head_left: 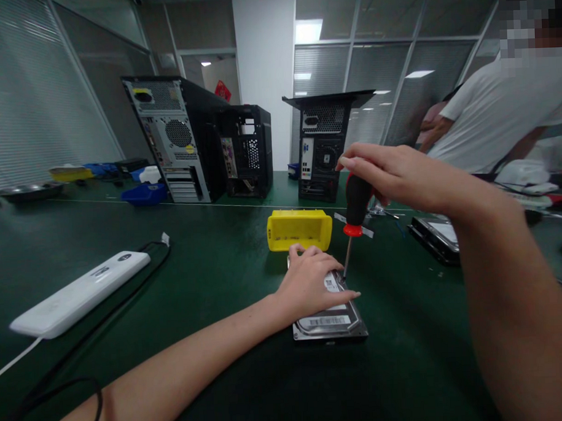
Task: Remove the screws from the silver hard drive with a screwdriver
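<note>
A silver hard drive (pixel 330 322) with a white label lies on the green table in front of me. My left hand (pixel 308 277) holds it down from above, fingers bent over its far part and thumb stretched across to the right edge. My right hand (pixel 376 173) is closed round the top of a screwdriver (pixel 358 198) with a black and red handle. The screwdriver stands nearly upright, its shaft leaning slightly. Its tip meets the drive's right edge, close to my left fingers; the screw under it is too small to make out.
Just behind the drive stands a yellow bin (pixel 300 229). Another hard drive (pixel 436 237) lies to the right. A white power strip (pixel 81 294) with cables is at left. Computer cases (pixel 200 139) and a blue bin (pixel 143 194) stand farther back. A person in white (pixel 503 110) is at right.
</note>
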Motion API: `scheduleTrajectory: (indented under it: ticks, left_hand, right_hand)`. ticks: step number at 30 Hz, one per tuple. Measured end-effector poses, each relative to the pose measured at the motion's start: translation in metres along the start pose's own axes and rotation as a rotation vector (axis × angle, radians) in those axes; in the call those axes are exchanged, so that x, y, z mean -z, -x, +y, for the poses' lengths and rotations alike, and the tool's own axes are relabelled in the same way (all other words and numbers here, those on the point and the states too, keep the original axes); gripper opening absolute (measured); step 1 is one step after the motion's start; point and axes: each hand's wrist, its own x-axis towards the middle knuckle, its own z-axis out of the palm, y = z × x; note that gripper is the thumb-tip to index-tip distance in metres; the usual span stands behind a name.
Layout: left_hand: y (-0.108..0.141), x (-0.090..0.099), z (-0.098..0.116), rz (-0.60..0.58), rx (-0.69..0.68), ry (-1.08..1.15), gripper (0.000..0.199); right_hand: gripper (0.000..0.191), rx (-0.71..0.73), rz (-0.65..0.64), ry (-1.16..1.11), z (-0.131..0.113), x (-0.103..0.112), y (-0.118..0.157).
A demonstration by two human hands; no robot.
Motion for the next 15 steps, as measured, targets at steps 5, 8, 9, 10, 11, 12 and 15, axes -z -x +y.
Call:
scheduleTrajectory:
  ticks: [5,8,9,10,11,12,15]
  left_hand:
    - [0.0002,0.0000,-0.0007,-0.007,0.006,0.003,0.046]
    - [0.0006,0.0004,-0.0010,-0.012,0.008,0.003,0.046]
    - [0.0007,0.0005,-0.0009,-0.015,0.007,0.002,0.046]
    - [0.0008,0.0006,-0.0009,-0.016,0.006,0.001,0.045]
    - [0.0008,0.0006,-0.0008,-0.015,0.005,-0.001,0.045]
    - [0.0008,0.0005,-0.0006,-0.013,0.004,-0.003,0.045]
    - [0.0009,0.0001,-0.0003,-0.005,0.003,-0.007,0.045]
  right_hand:
    - [0.062,-0.107,0.039,0.158,0.0005,0.0031,0.0034]
    - [0.068,-0.155,0.130,0.285,0.0003,0.0052,0.0069]
    - [0.069,-0.150,0.155,0.316,0.0003,0.0051,0.0071]
    - [0.069,-0.137,0.166,0.332,0.0003,0.0046,0.0066]
    - [0.068,-0.119,0.165,0.333,0.0004,0.0037,0.0057]
    - [0.067,-0.103,0.155,0.325,0.0006,0.0027,0.0045]
    - [0.066,-0.103,0.116,0.299,0.0017,0.0011,0.0026]
